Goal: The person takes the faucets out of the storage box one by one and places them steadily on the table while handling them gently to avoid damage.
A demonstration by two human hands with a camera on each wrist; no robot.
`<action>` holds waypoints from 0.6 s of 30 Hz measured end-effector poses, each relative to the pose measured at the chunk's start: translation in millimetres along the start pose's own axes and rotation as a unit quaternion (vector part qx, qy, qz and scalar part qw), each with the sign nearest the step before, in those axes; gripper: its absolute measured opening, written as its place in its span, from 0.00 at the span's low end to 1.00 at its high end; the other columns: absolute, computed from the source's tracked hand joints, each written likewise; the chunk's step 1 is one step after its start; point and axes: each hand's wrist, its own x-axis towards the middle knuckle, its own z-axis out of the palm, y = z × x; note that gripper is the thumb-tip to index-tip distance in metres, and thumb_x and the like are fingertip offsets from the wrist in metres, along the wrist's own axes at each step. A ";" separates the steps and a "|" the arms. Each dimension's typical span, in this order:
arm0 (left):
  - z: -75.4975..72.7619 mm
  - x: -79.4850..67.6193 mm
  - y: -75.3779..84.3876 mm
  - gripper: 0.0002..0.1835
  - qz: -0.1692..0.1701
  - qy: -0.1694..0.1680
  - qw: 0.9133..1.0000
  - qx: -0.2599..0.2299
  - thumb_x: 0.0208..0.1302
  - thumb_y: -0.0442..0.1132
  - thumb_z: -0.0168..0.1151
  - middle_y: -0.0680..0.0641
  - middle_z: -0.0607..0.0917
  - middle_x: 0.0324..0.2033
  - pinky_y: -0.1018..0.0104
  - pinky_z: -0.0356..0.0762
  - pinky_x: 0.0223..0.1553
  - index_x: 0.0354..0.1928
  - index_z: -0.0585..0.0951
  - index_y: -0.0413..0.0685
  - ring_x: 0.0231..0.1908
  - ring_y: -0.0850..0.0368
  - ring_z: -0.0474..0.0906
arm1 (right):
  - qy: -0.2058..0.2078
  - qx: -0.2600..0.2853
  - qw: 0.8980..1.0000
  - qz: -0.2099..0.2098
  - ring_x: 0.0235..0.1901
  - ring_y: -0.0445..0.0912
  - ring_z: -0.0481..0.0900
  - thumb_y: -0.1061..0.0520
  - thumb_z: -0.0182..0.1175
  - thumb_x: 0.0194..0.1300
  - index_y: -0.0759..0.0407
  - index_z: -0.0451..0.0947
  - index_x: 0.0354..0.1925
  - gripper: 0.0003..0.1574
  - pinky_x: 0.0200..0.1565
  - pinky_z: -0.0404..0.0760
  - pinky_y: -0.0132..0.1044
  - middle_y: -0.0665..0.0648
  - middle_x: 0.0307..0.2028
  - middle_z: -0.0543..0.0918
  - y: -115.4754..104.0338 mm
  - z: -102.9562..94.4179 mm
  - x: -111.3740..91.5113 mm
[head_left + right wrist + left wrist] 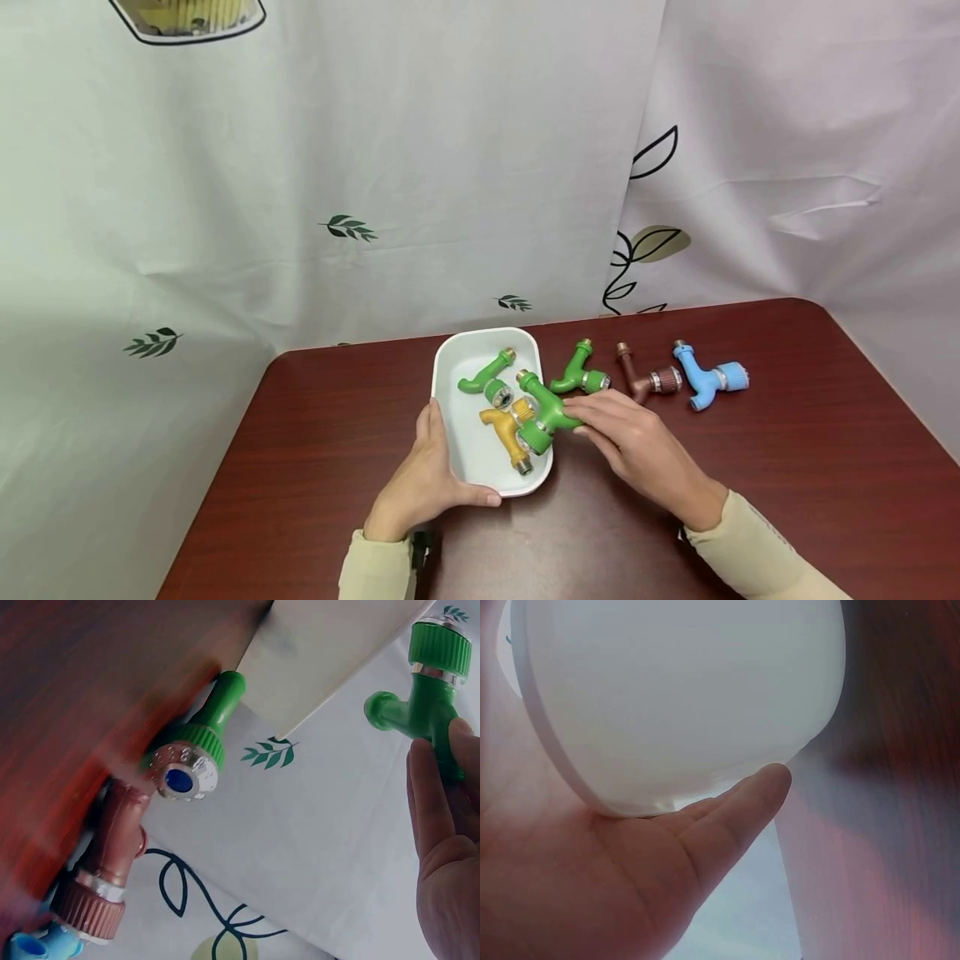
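My left hand (pixel 426 475) rests against a white plastic tray (pixel 464 467) at its near left corner. Its fingers lie straight along the outer wall, and the thumb stretches along the near rim. My right hand (pixel 633 442) pinches a green tap (pixel 551 407) by one end, over the tray's right rim. In the right wrist view, this tap's ribbed green knob (pixel 440 654) points up, away from the fingers. Inside the tray lie another green tap (pixel 483 379) and a yellow tap (pixel 504 427), partly overlapped by the held one.
Right of the tray, a green tap (pixel 576 372), a brown tap (pixel 637 379) and a blue tap (pixel 705 379) lie in a row on the dark red table (pixel 315 467). Behind the table's far edge hangs a pale curtain (pixel 465 167) with leaf prints.
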 end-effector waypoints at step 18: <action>-0.1 0.3 1.1 0.87 -0.004 -0.002 1.000 -0.002 0.28 0.64 0.86 0.35 0.42 0.77 0.49 0.70 0.62 0.78 0.34 0.34 0.70 0.38 0.60 | 0.018 -0.035 0.999 0.008 0.52 0.50 0.80 0.44 0.45 0.80 0.64 0.84 0.53 0.29 0.65 0.62 0.25 0.56 0.50 0.86 13.9 -18.0 -23.3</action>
